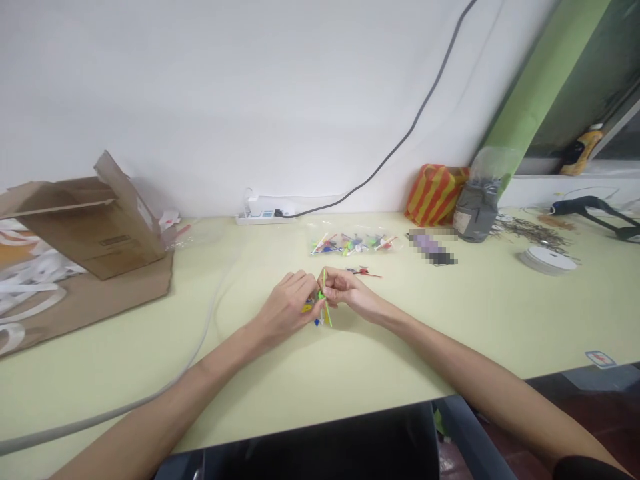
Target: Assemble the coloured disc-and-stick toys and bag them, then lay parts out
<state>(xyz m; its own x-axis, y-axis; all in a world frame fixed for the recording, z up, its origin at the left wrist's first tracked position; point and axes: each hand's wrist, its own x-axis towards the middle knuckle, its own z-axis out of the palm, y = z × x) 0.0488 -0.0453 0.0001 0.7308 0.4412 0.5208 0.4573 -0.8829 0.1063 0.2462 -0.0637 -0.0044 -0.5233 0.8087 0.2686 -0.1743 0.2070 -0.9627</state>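
"What have your hands got?"

"My left hand (287,308) and right hand (346,288) are both curled inward, with the fingertips pressed together around a thin green rod (327,301). It stands tilted between them, and its lower end pokes out below my right hand."

"Anything else in that grip?"

"A small yellow piece (307,308) sits against my left fingers, and a blue piece (317,322) shows just below them, beside the rod. My fingers cover most of both, so I can't make out their shapes or tell whether they join the rod."

"What's around your hands?"

"Everything sits on a pale table (350,380), so I'll go by the clear plastic bag (350,244) of small coloured pieces. A small red piece (365,273) lies just in front of that bag, near my right hand. Behind the bag and to its left is a white power strip (265,210). Farther left is a cardboard box (95,220). To the bag's right lies a purple object (431,247), too blurred to name, and farther right a white roll of tape (547,260)."
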